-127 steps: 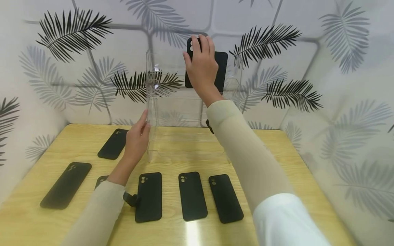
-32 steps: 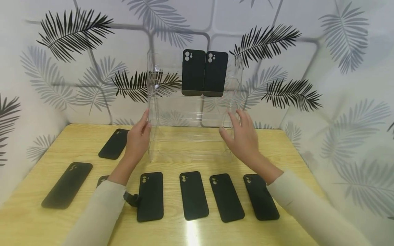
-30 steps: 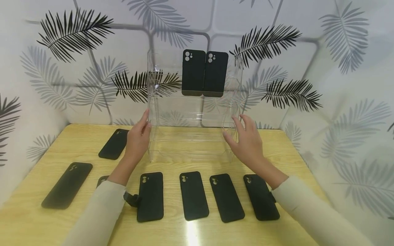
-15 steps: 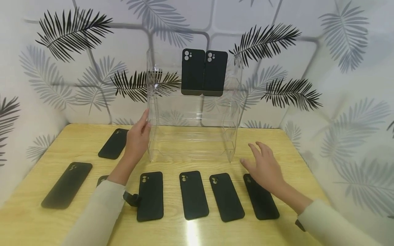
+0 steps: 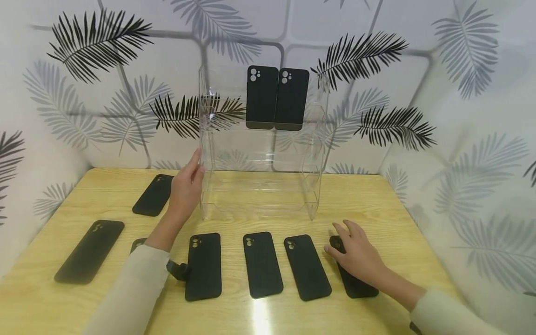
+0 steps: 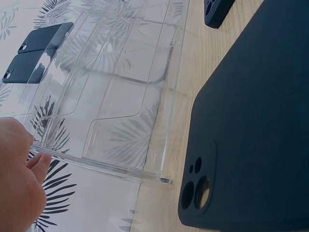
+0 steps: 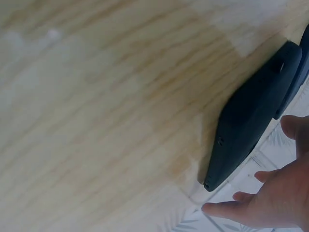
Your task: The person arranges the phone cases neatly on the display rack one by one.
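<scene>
My left hand (image 5: pixel 186 190) pinches the left side panel of a clear acrylic display stand (image 5: pixel 259 186); in the left wrist view, finger and thumb lie either side of its edge (image 6: pixel 106 166). Two black phone cases (image 5: pixel 262 97) (image 5: pixel 291 100) stand side by side on its upper tier. My right hand (image 5: pixel 358 253) hovers with spread fingers over the rightmost black phone case (image 5: pixel 356 284), partly covering it. In the right wrist view, the fingers (image 7: pixel 224 209) are apart from the case (image 7: pixel 251 113). Contact in the head view is unclear.
More black phone cases lie on the wooden table (image 5: pixel 234 321): three in the front row (image 5: pixel 204 267) (image 5: pixel 263 265) (image 5: pixel 307 267), and others at left (image 5: pixel 90 251) (image 5: pixel 153 195). One more (image 5: pixel 137 244) is mostly hidden by my left forearm. Leaf-patterned walls enclose the back and sides.
A phone case was set on the stand's upper tier beside the other one, and my right hand let go. It then came down and right to the rightmost case. My left hand stayed put.
</scene>
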